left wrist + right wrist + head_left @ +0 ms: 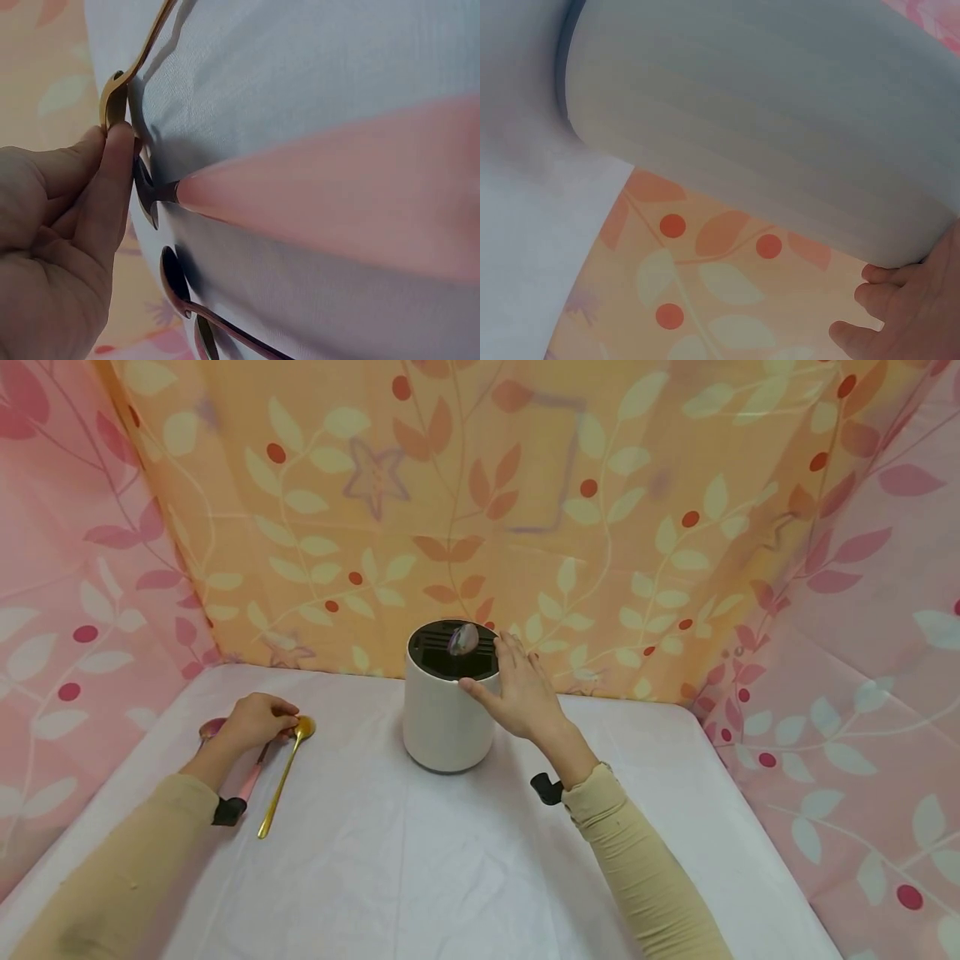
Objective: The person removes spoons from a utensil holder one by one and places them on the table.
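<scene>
In the head view my left hand [255,722] is at the left of the table, its thumb and fingertips pinching the bowl of a long gold spoon [284,777]. The left wrist view shows this pinch at the spoon bowl's edge. Beside it lies a pink-handled utensil [322,187] with a dark metal head, near my fingertips. My right hand [525,693] rests against the right side of a white cylindrical holder [446,727], fingers extended at the top rim and thumb spread toward the front. One spoon's bowl [463,640] sticks up from the holder's black slotted top [431,667].
A dark reddish spoon [174,277] lies left of the pink-handled utensil, with another spoon [205,337] partly hidden beside it. White cloth [465,877] covers the table. Orange patterned fabric [465,493] hangs close behind the holder, and pink fabric stands at both sides.
</scene>
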Demonstrator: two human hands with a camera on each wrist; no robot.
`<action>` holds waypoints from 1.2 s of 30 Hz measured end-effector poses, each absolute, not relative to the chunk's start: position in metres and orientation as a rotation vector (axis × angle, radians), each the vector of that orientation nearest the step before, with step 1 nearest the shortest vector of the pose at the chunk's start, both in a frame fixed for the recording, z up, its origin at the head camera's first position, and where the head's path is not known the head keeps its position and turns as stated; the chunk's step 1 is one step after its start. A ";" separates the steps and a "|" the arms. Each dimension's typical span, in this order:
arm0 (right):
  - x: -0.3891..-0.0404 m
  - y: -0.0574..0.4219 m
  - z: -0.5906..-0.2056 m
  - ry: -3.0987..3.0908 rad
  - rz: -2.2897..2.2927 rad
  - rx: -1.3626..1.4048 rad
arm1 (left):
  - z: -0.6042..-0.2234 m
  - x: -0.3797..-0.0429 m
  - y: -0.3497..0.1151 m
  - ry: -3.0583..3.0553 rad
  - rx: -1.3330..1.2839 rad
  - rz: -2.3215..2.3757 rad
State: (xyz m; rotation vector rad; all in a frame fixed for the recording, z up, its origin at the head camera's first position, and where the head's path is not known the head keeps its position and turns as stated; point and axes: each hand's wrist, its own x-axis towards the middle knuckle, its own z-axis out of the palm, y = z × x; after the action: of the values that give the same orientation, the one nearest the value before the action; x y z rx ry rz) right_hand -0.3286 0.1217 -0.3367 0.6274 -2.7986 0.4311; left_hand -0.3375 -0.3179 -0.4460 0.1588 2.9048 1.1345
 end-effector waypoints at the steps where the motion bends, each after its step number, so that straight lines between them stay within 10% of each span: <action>1: -0.328 0.122 -0.336 -2.802 0.430 0.625 | -0.445 -0.336 -0.317 2.915 0.163 1.134; 36: -0.329 0.121 -0.338 -2.798 0.457 0.613 | -0.355 -0.272 -0.229 3.294 0.607 1.335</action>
State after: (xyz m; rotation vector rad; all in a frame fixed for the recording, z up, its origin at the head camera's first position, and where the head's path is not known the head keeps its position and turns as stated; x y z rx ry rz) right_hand -0.3289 0.1214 -0.3377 0.6130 -2.7979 0.4568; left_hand -0.2723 -0.2290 -0.3551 0.6070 3.2940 1.3348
